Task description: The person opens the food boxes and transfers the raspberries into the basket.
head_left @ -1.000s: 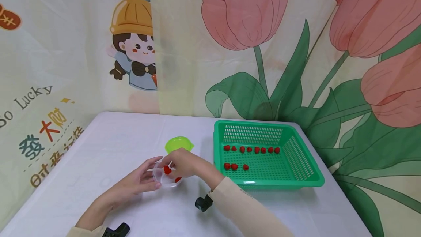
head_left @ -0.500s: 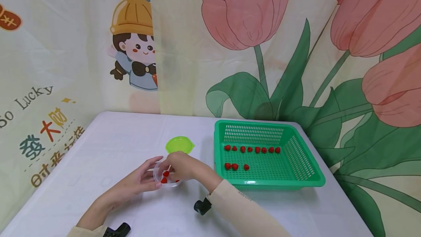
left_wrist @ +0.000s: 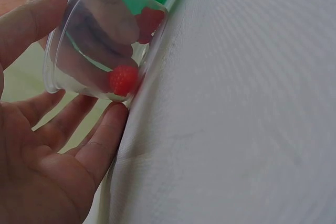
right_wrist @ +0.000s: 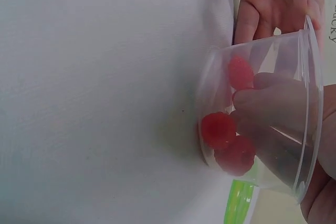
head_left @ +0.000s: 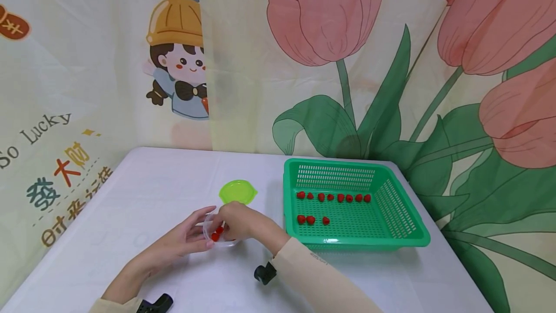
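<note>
My left hand (head_left: 191, 235) holds the side of a clear plastic tub (left_wrist: 100, 30), its thumb at the rim and its fingers around the wall. Raspberries lie in the tub; one raspberry (right_wrist: 219, 129) rests at its bottom beside another raspberry (right_wrist: 235, 156), and a third raspberry (right_wrist: 240, 72) lies near the fingertips. The right hand (head_left: 239, 221) reaches into the tub, its fingertips low among the berries. Whether they pinch a berry is hidden by the fingers and the cloudy wall. To the right, a green basket (head_left: 347, 242) holds raspberries in two rows.
A lime-green lid (head_left: 237, 192) lies on the white tablecloth (head_left: 173, 177) just behind the tub. The back row in the basket has several raspberries, the front row three. A printed curtain (head_left: 243, 62) hangs behind the table. Each wrist wears a black camera (head_left: 265, 273).
The right hand has gone deeper into the tub and shifted slightly, and the visible berries there have moved about. The left hand, lid and basket have stayed in place.
</note>
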The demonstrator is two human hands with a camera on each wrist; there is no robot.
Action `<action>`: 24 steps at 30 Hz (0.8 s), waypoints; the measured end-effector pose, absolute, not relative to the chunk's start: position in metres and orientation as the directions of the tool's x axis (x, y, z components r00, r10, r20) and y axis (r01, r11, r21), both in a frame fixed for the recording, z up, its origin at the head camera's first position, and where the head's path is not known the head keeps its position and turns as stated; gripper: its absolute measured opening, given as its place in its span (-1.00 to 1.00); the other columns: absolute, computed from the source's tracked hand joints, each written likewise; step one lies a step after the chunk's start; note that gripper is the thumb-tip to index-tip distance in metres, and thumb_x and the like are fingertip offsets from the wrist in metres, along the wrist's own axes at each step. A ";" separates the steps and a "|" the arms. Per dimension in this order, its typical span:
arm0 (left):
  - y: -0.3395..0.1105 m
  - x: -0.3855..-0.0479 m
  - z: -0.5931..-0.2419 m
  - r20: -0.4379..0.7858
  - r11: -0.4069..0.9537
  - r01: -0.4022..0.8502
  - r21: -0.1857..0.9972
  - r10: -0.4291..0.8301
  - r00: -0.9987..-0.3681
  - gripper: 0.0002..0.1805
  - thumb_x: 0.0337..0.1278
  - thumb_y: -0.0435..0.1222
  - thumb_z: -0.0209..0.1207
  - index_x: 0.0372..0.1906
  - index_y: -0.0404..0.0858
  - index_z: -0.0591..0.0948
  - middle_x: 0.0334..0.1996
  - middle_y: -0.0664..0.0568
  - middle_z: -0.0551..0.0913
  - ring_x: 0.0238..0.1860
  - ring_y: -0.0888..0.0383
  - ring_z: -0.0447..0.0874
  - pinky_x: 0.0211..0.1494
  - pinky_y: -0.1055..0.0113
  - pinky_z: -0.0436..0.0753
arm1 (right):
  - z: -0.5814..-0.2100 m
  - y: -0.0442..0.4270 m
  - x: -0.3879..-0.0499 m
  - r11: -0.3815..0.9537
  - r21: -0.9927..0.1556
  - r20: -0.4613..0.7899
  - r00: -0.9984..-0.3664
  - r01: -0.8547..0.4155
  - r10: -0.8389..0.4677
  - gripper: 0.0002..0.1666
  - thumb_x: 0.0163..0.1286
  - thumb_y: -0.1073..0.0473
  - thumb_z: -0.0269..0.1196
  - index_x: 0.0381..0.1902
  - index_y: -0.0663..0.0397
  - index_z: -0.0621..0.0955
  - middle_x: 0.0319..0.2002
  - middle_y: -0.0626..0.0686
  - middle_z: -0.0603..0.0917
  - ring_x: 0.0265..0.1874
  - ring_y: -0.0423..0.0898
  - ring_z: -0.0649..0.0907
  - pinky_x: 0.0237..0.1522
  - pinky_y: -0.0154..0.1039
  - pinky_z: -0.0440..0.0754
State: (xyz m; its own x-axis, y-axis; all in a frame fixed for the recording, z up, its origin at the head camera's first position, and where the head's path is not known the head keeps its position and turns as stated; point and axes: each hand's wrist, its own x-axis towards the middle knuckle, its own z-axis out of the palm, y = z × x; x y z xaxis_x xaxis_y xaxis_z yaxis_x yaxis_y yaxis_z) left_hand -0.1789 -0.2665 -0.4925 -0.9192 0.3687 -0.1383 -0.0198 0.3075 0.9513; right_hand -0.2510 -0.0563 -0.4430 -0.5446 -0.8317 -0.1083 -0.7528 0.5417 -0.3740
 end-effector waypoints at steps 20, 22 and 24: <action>-0.267 -0.180 -0.493 -0.145 0.318 -0.027 0.948 0.352 -0.925 -0.03 0.39 -0.17 0.38 0.71 0.08 0.07 0.64 -0.21 0.13 0.57 -0.32 0.29 0.53 -0.17 0.41 | -0.443 -0.060 -0.249 0.591 -0.333 -0.116 -0.590 -0.735 -0.799 -0.83 0.33 0.30 0.52 -0.22 -0.12 0.84 -0.36 -0.20 0.75 -0.35 -0.33 0.60 -0.28 -0.61 0.55; -0.267 -0.179 -0.493 -0.142 0.318 -0.025 0.948 0.353 -0.925 -0.03 0.38 -0.17 0.38 0.71 0.08 0.07 0.64 -0.21 0.13 0.56 -0.32 0.30 0.52 -0.12 0.43 | -0.443 -0.060 -0.248 0.586 -0.333 -0.108 -0.587 -0.739 -0.802 -0.84 0.35 0.30 0.51 -0.22 -0.11 0.84 -0.36 -0.20 0.76 -0.36 -0.33 0.60 -0.28 -0.61 0.55; -0.268 -0.180 -0.493 -0.139 0.315 -0.022 0.949 0.356 -0.924 -0.03 0.38 -0.17 0.39 0.70 0.08 0.08 0.63 -0.21 0.14 0.56 -0.31 0.31 0.49 0.00 0.46 | -0.443 -0.059 -0.248 0.580 -0.337 -0.098 -0.585 -0.742 -0.805 -0.84 0.35 0.30 0.50 -0.20 -0.10 0.84 -0.35 -0.20 0.77 -0.35 -0.34 0.60 -0.26 -0.62 0.55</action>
State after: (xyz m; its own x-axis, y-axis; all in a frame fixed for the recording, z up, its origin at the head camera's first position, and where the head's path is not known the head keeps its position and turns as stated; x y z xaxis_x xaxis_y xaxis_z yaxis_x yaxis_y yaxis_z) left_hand -0.1796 -0.2676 -0.4934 -0.9239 0.3564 -0.1395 -0.0216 0.3152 0.9488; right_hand -0.2481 -0.0589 -0.4426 -0.5847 -0.8054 -0.0977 -0.7419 0.5795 -0.3372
